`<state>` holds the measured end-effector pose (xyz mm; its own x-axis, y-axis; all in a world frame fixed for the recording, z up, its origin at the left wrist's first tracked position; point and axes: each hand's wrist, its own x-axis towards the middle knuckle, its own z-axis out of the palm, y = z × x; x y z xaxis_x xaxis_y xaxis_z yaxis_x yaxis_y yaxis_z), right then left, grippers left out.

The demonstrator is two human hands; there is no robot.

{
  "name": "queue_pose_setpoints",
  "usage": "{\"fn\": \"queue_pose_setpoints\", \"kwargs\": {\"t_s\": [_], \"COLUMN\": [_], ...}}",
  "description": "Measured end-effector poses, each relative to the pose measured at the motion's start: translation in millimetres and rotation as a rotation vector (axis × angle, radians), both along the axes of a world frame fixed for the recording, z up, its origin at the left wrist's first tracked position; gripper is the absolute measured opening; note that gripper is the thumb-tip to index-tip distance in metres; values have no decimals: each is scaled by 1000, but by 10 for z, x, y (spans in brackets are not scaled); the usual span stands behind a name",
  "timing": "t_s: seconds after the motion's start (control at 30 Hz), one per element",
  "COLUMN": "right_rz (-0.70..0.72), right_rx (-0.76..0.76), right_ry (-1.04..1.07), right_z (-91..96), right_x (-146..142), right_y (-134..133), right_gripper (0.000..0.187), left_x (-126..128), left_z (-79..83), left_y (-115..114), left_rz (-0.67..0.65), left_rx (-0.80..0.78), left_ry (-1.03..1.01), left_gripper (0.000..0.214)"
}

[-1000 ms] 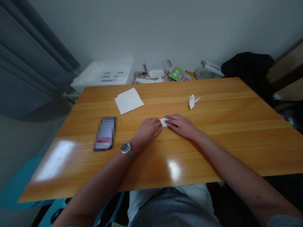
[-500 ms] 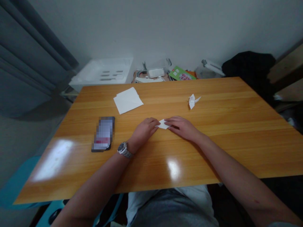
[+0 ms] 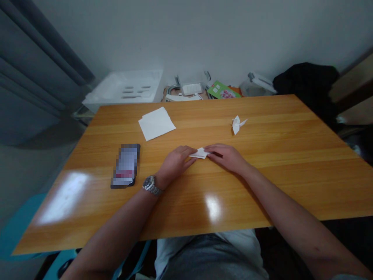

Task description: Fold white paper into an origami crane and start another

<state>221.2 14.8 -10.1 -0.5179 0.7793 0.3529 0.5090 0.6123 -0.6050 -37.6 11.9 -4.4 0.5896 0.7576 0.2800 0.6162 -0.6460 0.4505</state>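
A small piece of folded white paper (image 3: 201, 153) lies at the middle of the wooden table (image 3: 247, 194), between my hands. My left hand (image 3: 178, 161), with a metal watch (image 3: 152, 185) on its wrist, has its fingers on the paper's left end, thumb below and fingers above. My right hand (image 3: 225, 156) pinches the right end in the same way. The fingers cover both ends of the paper. Beyond my right hand stands a white folded paper crane (image 3: 237, 125).
A few white paper sheets (image 3: 157, 123) lie at the back left. Left of my left hand is a phone (image 3: 126, 165) with a blurred screen. Behind the table are a white tray (image 3: 136, 87), a green booklet (image 3: 223, 90) and a dark bundle (image 3: 305, 79).
My left thumb has moved away from the paper's near edge a little, and the paper's visible outline is flatter, with a fold line showing. Both hands stay in nearly the same place.
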Motion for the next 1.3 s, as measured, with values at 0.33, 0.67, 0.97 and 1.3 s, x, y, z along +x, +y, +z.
{"fn": "queue_pose_setpoints", "kwargs": {"t_s": [0.33,0.67,0.97,1.3], "right_rz": [-100,-137,-90,-95], "right_rx": [-62,-114,48,169], "right_ry": [149,90,-84,-137], "right_z": [93,10,-106,26], "right_x": [-17,3,23,-41], "right_y": [-46,-6,52,-30], "right_gripper": [19,20,21,22], "left_x": [46,67,40,80], "left_z": [99,100,-16,36], "left_y": [-67,-80,-61,-120], "left_rz": [118,174,-73,105], "left_rx": [72,21,69,64], "left_ry": [-30,-54,55,173], "left_gripper": [19,17,31,28]}}
